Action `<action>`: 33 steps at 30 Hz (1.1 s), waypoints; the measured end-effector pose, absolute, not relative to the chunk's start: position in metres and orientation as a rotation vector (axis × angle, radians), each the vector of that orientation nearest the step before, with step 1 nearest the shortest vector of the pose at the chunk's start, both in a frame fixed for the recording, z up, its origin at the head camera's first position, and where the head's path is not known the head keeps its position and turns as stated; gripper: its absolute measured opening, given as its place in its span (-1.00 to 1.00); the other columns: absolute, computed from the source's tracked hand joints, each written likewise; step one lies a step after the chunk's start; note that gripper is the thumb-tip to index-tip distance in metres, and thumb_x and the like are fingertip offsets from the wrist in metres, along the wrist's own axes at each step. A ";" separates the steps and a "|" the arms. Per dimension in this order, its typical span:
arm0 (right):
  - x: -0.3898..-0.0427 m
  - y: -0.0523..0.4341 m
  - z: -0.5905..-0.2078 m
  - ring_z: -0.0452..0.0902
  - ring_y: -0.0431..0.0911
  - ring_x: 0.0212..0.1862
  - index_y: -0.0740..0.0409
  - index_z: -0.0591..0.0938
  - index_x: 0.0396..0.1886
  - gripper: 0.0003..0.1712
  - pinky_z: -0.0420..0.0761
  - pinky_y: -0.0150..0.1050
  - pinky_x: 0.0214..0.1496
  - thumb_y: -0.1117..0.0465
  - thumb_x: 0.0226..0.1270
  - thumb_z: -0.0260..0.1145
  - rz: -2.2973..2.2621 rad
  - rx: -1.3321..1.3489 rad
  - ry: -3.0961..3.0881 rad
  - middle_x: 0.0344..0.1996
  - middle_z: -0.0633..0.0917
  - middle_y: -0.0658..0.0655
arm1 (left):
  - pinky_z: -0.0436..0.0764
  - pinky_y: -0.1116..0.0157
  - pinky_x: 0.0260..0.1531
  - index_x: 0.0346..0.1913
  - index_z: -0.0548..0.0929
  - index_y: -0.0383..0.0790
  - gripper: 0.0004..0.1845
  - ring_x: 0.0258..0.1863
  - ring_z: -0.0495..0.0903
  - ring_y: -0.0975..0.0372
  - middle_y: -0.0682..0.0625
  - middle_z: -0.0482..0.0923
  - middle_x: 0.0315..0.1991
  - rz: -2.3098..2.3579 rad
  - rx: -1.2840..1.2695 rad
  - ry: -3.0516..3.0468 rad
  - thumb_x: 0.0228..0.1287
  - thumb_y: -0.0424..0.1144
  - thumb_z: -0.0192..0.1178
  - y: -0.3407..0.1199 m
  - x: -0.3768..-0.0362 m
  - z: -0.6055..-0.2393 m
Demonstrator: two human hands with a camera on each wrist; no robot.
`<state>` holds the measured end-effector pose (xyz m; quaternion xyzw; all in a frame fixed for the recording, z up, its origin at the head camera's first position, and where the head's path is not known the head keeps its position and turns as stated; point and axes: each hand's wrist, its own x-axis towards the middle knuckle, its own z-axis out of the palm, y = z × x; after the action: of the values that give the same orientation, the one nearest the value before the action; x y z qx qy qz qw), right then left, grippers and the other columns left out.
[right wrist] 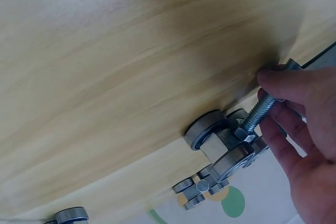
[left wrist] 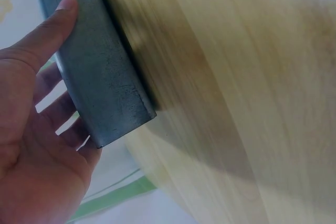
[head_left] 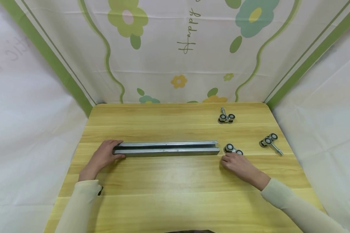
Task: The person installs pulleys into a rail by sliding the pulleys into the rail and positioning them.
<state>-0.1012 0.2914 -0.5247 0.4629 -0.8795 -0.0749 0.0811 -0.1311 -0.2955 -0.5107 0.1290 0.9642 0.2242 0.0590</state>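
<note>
A slotted metal channel rail (head_left: 169, 153) lies across the table, its open slot facing up. My left hand (head_left: 102, 156) grips the rail's left end; in the left wrist view the thumb (left wrist: 58, 22) lies on one grey side wall and the fingers reach round the other. Just beyond the rail's right end, a roller trolley with black-and-silver wheels (head_left: 229, 148) is in my right hand (head_left: 240, 165). The right wrist view shows thumb and fingers pinching its threaded bolt (right wrist: 257, 113), with the wheels (right wrist: 233, 162) toward the table; whether they touch it I cannot tell.
Two similar roller trolleys lie on the wooden table (head_left: 169, 187): one at the back right (head_left: 226, 118), one near the right edge (head_left: 269, 140) with its bolt pointing toward the front. A flowered cloth (head_left: 163, 58) hangs behind the table, and white cloth flanks both sides.
</note>
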 end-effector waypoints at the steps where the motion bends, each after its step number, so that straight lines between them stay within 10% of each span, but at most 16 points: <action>1: -0.102 0.292 -0.525 0.68 -0.02 -0.11 0.21 0.77 -0.15 -0.68 0.74 -0.10 -0.03 0.51 0.09 0.58 -0.228 1.391 -2.625 -0.17 0.76 0.09 | 0.37 -0.32 0.37 0.38 0.56 -0.41 -0.26 0.33 0.42 -0.35 -0.44 0.56 0.29 0.684 0.384 2.916 0.24 -0.11 0.57 -0.296 -0.131 -0.511; 33: -0.112 0.329 -0.498 0.80 0.19 -0.14 0.45 0.71 -0.02 -0.52 0.81 -0.02 -0.18 0.66 0.00 0.54 0.401 1.137 -2.596 -0.10 0.79 0.33 | 0.35 -0.32 0.37 0.36 0.57 -0.44 -0.27 0.33 0.40 -0.35 -0.46 0.56 0.28 0.768 0.355 2.882 0.21 -0.16 0.58 -0.295 -0.131 -0.510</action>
<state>-0.1121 0.3286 -0.4984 0.3934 -0.8981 0.1388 0.1393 -0.1306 -0.2952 -0.5103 0.1178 0.9572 0.2552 0.0687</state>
